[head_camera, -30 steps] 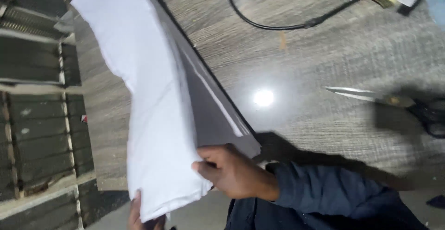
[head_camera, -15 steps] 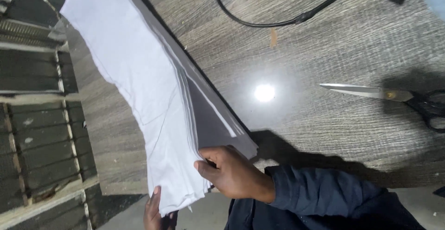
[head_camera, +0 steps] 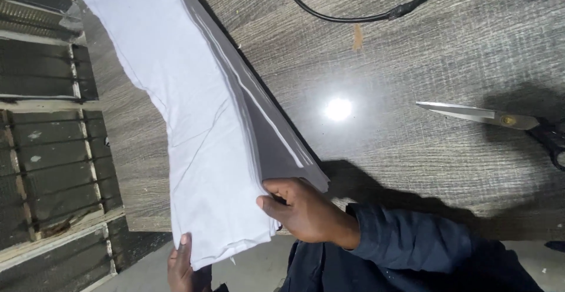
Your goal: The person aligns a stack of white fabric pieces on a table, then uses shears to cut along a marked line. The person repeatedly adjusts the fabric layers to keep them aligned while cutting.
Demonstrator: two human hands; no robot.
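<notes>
The stack of white fabric pieces (head_camera: 200, 121) lies along the left part of the grey wood-grain table (head_camera: 412, 168), its near end overhanging the edge towards me; my right hand (head_camera: 306, 212) is closed on that near end, thumb on top and fingers tucked into the layers; my left hand (head_camera: 182, 265) supports the lowest corner from beneath (its grip I cannot tell); in my judgement the layers should be kept flush and pinched firmly so none slips; scissors (head_camera: 494, 118) lie well apart to the right; a black cable (head_camera: 353, 16) loops beyond.
</notes>
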